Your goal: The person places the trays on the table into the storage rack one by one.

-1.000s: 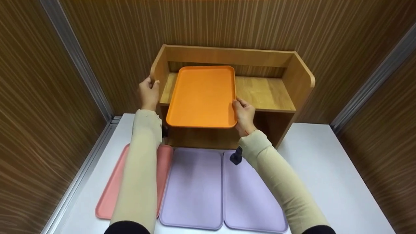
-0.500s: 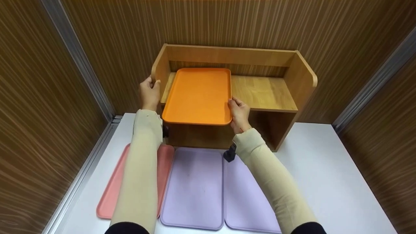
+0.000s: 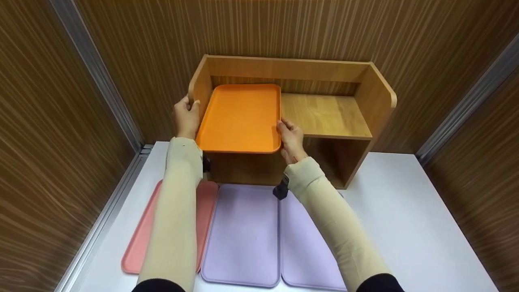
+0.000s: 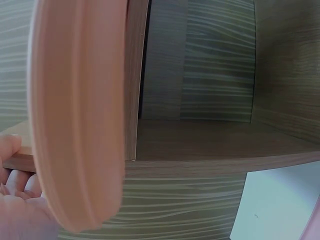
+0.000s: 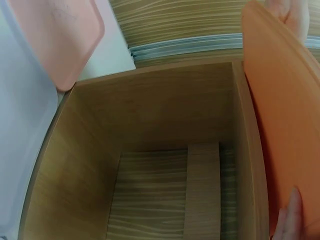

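An orange tray [image 3: 243,117] lies over the left part of the wooden shelf's upper board [image 3: 324,115], its near edge sticking out past the front. My right hand [image 3: 292,140] pinches the tray's right rim, thumb on top and fingers below. My left hand [image 3: 186,118] grips the front edge of the shelf's left side panel [image 3: 198,81], beside the tray's left rim. The left wrist view shows the tray's edge close up, with the left hand [image 4: 22,205] behind it. Fingers [image 5: 292,212] of the right hand touch the tray's underside in the right wrist view.
Below the board is an open compartment [image 5: 165,115]. On the white table [image 3: 389,194] before the shelf lie a pink tray [image 3: 206,215], partly under the left sleeve, and two purple trays [image 3: 243,235] side by side. Wood-grain walls [image 3: 284,28] stand around.
My right hand has moved the orange tray leftward and slightly back, up to the left side panel. More of the upper board shows on the right. The left hand has kept its place.
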A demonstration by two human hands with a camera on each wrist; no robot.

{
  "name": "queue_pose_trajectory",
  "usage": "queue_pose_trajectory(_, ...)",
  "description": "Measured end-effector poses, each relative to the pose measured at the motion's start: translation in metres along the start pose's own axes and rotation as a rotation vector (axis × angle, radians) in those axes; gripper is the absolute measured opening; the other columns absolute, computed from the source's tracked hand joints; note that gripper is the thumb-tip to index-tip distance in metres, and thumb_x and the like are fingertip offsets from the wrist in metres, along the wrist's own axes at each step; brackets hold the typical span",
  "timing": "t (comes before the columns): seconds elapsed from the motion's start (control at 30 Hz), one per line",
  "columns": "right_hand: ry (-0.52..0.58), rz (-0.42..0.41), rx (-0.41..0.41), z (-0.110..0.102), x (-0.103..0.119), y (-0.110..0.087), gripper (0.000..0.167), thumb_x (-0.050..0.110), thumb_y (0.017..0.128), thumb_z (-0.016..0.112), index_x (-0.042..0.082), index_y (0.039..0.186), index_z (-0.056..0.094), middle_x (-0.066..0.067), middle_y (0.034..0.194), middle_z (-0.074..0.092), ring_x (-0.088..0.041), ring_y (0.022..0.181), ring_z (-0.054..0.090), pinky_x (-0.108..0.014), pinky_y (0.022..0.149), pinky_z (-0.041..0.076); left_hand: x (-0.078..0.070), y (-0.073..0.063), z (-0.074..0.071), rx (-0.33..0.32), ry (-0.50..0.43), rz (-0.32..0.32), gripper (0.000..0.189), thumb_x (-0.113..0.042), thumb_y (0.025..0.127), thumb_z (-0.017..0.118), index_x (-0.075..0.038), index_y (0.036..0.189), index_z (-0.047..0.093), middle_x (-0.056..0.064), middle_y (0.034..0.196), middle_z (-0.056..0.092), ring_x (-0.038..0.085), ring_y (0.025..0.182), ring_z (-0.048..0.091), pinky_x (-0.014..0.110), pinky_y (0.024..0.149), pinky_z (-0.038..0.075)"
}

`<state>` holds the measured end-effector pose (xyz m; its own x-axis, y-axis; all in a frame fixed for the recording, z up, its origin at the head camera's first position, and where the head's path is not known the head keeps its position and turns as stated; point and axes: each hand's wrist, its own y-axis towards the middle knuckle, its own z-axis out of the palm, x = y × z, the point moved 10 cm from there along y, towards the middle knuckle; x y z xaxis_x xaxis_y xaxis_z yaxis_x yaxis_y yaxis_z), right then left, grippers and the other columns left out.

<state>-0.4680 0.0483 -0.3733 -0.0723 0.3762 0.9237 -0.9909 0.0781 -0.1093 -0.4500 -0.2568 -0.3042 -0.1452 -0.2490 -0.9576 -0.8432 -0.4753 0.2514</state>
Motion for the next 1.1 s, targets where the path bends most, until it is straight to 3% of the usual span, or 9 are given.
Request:
queue_pose_trajectory(0.1, -0.016, 0.031, 0.06, 0.003, -0.002, -0.001, 0.044, 0.013, 0.099, 0.048, 0.0, 0.14, 0.041, -0.018, 0.132, 0.052, -0.025, 0.11, 0.054, -0.037, 0.094, 0.045, -0.001, 0.0, 0.002, 0.007, -0.038, 0.016, 0.03, -0.008, 0.095, 0.054, 0.0, 0.123, 0.061, 0.016, 0.116, 0.064, 0.02, 0.101, 0.059, 0.027, 0.088, 0.045)
queue_pose_trajectory(0.23, -0.055, 0.075, 0.129, 0.005, -0.003, -0.004, 0.047, 0.018, 0.099, 0.047, 0.003, 0.143, 0.037, -0.018, 0.131, 0.051, -0.028, 0.114, 0.054, -0.039, 0.093, 0.046, -0.002, 0.0, 0.002, 0.005, -0.033, 0.026, 0.029, -0.008, 0.095, 0.054, 0.001, 0.121, 0.062, 0.016, 0.115, 0.065, 0.019, 0.098, 0.058, 0.025, 0.086, 0.045)
queue_pose_trajectory(0.4, -0.067, 0.096, 0.115, 0.006, -0.004, -0.005, 0.047, 0.018, 0.101, 0.044, 0.005, 0.145, 0.035, -0.017, 0.131, 0.052, -0.027, 0.112, 0.055, -0.039, 0.093, 0.046, -0.003, 0.0, 0.001, -0.005, -0.01, 0.033, 0.028, -0.009, 0.095, 0.055, 0.001, 0.12, 0.063, 0.017, 0.112, 0.066, 0.017, 0.092, 0.057, 0.023, 0.08, 0.044)
queue_pose_trajectory(0.53, -0.03, 0.105, 0.1, 0.011, -0.005, -0.005, 0.045, 0.016, 0.102, 0.039, 0.005, 0.145, 0.034, -0.017, 0.133, 0.049, -0.028, 0.115, 0.052, -0.04, 0.095, 0.044, -0.003, 0.0, 0.0, -0.006, -0.01, 0.034, 0.029, -0.009, 0.095, 0.054, 0.001, 0.121, 0.062, 0.016, 0.113, 0.065, 0.017, 0.095, 0.058, 0.023, 0.082, 0.045)
queue_pose_trajectory(0.77, -0.051, 0.1, 0.102, 0.016, -0.005, -0.003, 0.052, 0.023, 0.103, 0.037, 0.01, 0.151, 0.019, -0.007, 0.155, 0.023, -0.022, 0.136, 0.03, -0.039, 0.105, 0.034, -0.002, 0.002, 0.001, -0.006, -0.057, 0.044, 0.028, -0.005, 0.095, 0.053, 0.006, 0.119, 0.061, 0.02, 0.113, 0.064, 0.02, 0.096, 0.058, 0.025, 0.083, 0.045)
queue_pose_trajectory(0.9, -0.03, 0.095, 0.113, 0.016, -0.003, -0.003, 0.053, 0.022, 0.102, 0.039, 0.009, 0.15, 0.02, -0.009, 0.155, 0.022, -0.023, 0.138, 0.028, -0.04, 0.106, 0.032, -0.002, 0.002, 0.0, -0.011, -0.025, 0.043, 0.028, -0.007, 0.095, 0.054, 0.003, 0.119, 0.062, 0.018, 0.112, 0.065, 0.018, 0.092, 0.057, 0.022, 0.079, 0.044)
queue_pose_trajectory(1.1, -0.062, 0.027, 0.147, 0.02, 0.005, -0.002, 0.057, 0.018, 0.102, 0.041, 0.004, 0.15, 0.015, -0.011, 0.155, 0.019, -0.023, 0.139, 0.025, -0.036, 0.109, 0.028, -0.003, 0.002, 0.0, -0.004, -0.016, 0.045, 0.028, -0.008, 0.094, 0.055, 0.003, 0.119, 0.062, 0.018, 0.111, 0.066, 0.018, 0.093, 0.058, 0.022, 0.079, 0.044)
